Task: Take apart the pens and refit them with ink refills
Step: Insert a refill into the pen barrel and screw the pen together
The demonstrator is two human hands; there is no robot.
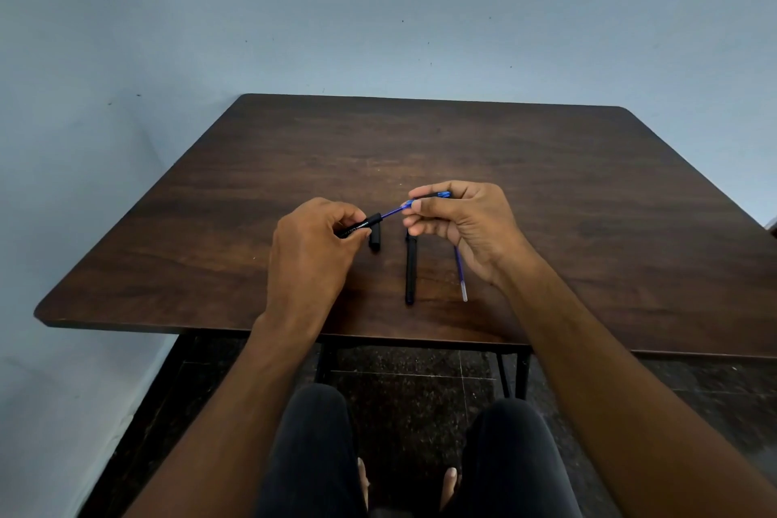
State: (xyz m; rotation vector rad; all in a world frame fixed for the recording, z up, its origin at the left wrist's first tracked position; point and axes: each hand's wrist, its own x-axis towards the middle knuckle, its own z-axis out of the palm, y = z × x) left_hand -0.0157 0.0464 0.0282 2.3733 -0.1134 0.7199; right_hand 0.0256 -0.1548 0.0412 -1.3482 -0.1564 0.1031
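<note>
Above the dark wooden surface (546,189) our left hand (311,252) clamps a black pen barrel (357,226); our right hand (458,223) pinches the blue refill (393,211) sticking out of it. Below lie a black cap (375,239), another black pen (410,269) and a spare blue refill (460,273), partly under our right palm.

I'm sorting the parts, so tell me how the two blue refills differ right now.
The held refill is up off the table, one end inside the black barrel in the left hand, the other pinched by the right hand. The loose refill lies flat on the table, partly hidden under the right hand, its pale end showing. Both are thin and blue.
</note>
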